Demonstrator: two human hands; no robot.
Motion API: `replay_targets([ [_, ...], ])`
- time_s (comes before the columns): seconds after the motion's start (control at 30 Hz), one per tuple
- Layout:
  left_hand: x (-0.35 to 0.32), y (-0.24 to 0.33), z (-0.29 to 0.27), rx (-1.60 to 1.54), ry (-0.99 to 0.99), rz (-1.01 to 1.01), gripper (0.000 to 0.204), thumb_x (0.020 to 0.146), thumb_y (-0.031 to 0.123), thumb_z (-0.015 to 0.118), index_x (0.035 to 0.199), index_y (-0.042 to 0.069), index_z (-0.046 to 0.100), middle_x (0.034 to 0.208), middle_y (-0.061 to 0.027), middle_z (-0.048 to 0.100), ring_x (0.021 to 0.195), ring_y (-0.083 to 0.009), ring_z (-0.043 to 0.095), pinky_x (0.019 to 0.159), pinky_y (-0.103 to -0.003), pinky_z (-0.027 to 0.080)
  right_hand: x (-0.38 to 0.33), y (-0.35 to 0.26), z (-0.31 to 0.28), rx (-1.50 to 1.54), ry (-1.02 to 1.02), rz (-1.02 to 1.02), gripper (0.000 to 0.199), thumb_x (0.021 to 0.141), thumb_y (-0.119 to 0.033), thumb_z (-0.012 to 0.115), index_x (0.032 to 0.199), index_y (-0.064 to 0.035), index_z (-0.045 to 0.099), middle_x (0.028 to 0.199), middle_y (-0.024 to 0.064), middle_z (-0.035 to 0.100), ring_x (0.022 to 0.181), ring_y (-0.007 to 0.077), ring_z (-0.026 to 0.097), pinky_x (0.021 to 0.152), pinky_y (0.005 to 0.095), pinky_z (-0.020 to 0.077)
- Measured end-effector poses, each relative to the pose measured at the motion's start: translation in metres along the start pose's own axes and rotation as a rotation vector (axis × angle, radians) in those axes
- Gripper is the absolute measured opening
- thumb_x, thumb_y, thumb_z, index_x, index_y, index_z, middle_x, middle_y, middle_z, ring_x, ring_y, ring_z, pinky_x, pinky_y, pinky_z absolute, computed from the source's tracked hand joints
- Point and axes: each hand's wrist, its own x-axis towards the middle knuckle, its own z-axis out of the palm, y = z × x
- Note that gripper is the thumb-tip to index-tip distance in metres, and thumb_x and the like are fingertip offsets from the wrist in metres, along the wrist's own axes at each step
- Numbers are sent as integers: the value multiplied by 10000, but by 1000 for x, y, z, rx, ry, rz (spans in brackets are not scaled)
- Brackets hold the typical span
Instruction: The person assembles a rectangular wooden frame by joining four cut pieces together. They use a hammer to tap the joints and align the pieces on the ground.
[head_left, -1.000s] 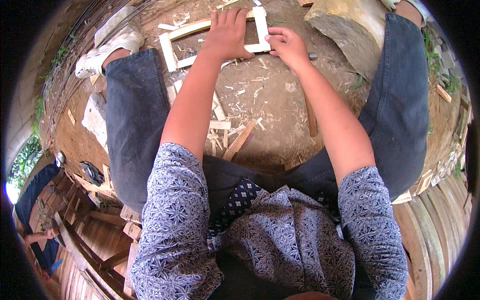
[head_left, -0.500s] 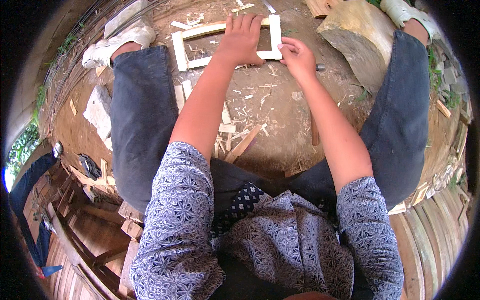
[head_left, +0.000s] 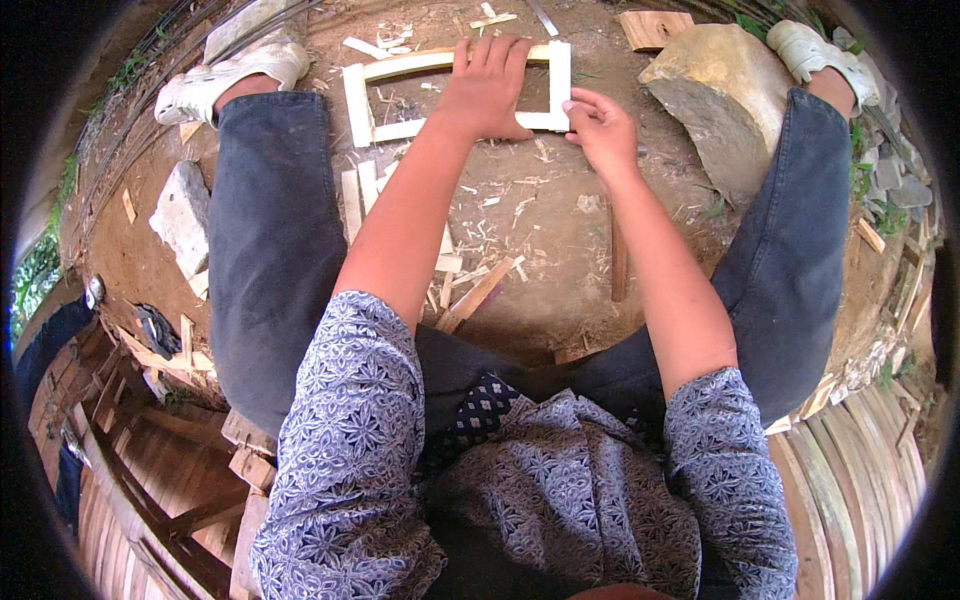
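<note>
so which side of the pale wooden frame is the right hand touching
The short upright side at the frame's right end; the right hand pinches its lower corner. The left hand lies flat across the two long rails, and the far left side stays untouched.

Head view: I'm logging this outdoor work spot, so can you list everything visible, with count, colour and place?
Wooden frame: one, pale, rectangular, flat on the dirt ahead.
Large rock: one, tan-grey, right of the frame.
Smaller stone: one, grey-white, left of the left leg.
Wood strips and shavings: many, pale to brown, scattered between the legs.
Board piece: one, brown, top edge.
Shoes: two, whitish, top corners.
Left hand: pressed flat on the frame.
Right hand: fingertips at the frame's right corner.
</note>
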Motion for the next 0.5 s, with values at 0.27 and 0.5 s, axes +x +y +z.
replay_targets([
  [0.27, 5, 6, -1, -42, -10, -31, 1387, 472, 670, 902, 1568, 140, 239, 1506, -163, 383, 1430, -384, 335, 1196, -591, 189, -1, -2, 0, 6, 8, 18, 325, 912, -152, 724, 1204, -10, 697, 1016, 118, 749, 757, 123, 694, 606, 254, 569],
  [0.5, 4, 2, -12, -62, -113, -21, 1399, 464, 596, 934, 1600, 222, 208, 1584, -126, 326, 1476, -381, 276, 1206, -620, 150, 0, -4, -2, 10, -17, 20, 371, 916, -190, 729, 1239, -14, 680, 1002, 105, 750, 743, 123, 683, 643, 265, 570],
])
